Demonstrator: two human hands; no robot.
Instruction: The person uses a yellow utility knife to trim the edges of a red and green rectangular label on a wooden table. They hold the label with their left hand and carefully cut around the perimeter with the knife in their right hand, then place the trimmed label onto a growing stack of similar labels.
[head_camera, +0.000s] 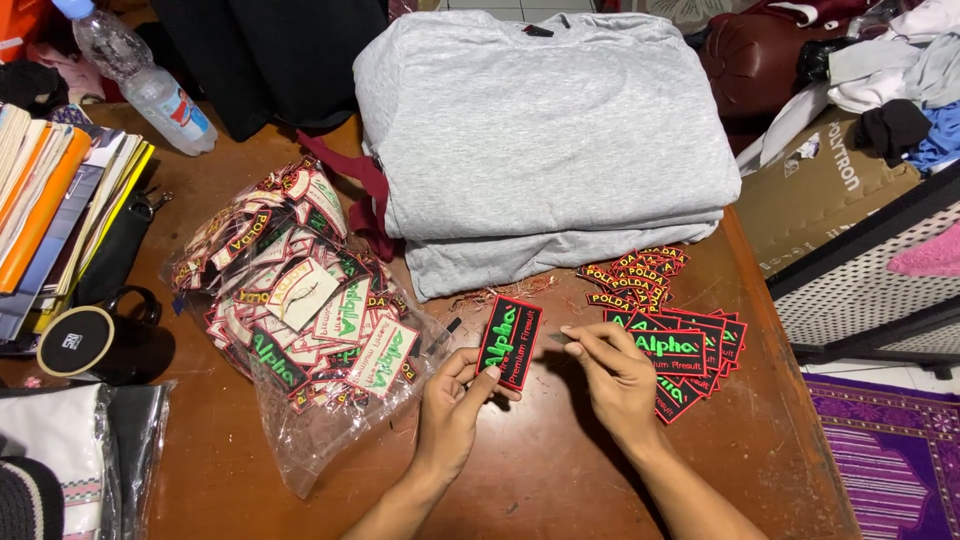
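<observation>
Embroidered patch pinched upright between both hands over the wooden table.
Left hand grips its lower end; right hand, fingers pinched, touches its right edge; long axis points away, tilted slightly right.

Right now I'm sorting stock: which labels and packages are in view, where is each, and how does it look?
Patch: held by left hand, black rectangle, red edge, green lettering.
Patch pile: beside right hand, same colours.
Small curved patches: below folded grey shirts, black, red, yellow.
Clear bag: left of hands, mixed patches.
Bottle label: upper left, white, blue, red.
Cardboard box: right, brown.
</observation>
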